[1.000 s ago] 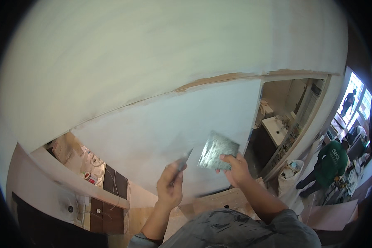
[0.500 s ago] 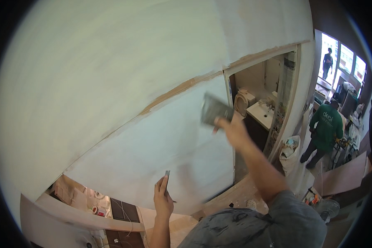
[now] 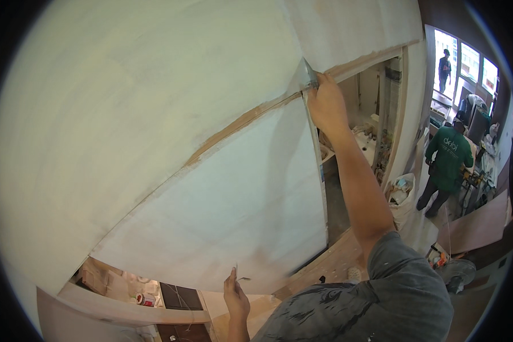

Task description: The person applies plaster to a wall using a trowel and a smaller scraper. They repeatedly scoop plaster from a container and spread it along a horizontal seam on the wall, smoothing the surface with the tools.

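Head view: right hand [image 3: 326, 105] fingers grip a wide putty knife [image 3: 307, 75] against the wall seam [image 3: 239, 122]; left hand [image 3: 235, 296] fingers hold a small scraper [image 3: 237, 275] below.

Matt plastered wall [image 3: 154, 114], dull metal blade [image 3: 308, 74].

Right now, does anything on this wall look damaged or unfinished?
Yes. A brown, uncoated seam runs diagonally across the white wall, bare against the smooth coating around it. The right hand presses a wide putty knife at its upper end. The left hand holds a smaller knife low.
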`<state>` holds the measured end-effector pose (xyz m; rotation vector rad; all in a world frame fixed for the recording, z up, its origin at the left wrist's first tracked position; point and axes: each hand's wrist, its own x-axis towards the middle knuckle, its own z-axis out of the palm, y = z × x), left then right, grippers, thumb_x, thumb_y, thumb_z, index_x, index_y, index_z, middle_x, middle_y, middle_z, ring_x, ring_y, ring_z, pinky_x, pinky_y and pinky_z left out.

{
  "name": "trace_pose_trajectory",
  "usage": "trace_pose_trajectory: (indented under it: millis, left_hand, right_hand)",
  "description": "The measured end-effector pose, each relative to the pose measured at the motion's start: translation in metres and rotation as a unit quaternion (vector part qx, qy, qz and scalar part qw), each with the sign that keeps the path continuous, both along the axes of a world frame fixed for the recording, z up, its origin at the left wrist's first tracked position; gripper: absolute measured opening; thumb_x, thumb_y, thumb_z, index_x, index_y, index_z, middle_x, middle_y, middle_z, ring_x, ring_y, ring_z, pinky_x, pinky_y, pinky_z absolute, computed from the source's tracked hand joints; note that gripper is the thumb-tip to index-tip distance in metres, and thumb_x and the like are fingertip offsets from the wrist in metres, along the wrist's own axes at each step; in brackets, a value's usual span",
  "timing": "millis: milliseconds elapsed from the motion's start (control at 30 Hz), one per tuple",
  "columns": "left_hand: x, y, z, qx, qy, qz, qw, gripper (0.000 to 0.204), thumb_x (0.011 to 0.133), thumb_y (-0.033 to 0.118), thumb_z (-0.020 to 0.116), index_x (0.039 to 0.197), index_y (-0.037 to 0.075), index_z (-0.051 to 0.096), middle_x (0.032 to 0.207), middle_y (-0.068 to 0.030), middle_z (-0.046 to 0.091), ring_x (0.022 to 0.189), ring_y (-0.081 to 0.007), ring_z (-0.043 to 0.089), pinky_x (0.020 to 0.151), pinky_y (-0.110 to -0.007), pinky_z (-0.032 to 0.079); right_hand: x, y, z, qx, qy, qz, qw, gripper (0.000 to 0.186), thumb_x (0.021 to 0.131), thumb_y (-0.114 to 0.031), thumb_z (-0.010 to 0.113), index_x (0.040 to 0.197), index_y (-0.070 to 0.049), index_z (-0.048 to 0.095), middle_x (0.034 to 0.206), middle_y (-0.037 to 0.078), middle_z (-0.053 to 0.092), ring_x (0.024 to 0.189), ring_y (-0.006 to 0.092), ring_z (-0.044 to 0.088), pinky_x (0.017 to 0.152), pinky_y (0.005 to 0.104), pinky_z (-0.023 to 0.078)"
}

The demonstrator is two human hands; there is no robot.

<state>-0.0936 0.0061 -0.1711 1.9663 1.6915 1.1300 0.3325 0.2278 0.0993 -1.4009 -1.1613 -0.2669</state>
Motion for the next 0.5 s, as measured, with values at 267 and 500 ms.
trace_pose_trajectory:
  millis: [267, 500]
  left_hand:
    - [-0.013, 0.006, 0.002, -0.020, -0.008, -0.014, 1.000, 0.057, 0.097, -0.014, 0.044, 0.150, 0.005, 0.052, 0.123, -0.0222, 0.060, 0.111, -0.0338, 0.062, 0.095, -0.038, 0.050]
    - [-0.014, 0.018, 0.015, -0.021, 0.023, -0.032, 0.999, 0.056, 0.098, -0.014, 0.042, 0.150, 0.004, 0.052, 0.122, -0.0210, 0.060, 0.109, -0.0301, 0.062, 0.094, -0.034, 0.049]
  right_hand:
    - [-0.055, 0.000, -0.005, -0.007, 0.025, -0.012, 1.000, 0.055, 0.090, -0.008, 0.066, 0.142, 0.004, 0.052, 0.138, 0.021, 0.051, 0.128, 0.0413, 0.050, 0.106, 0.0484, 0.047]
    - [-0.117, -0.011, -0.015, 0.005, 0.013, 0.036, 0.999, 0.068, 0.084, -0.005, 0.073, 0.144, 0.007, 0.044, 0.135, 0.021, 0.047, 0.122, 0.0397, 0.051, 0.102, 0.0455, 0.051]
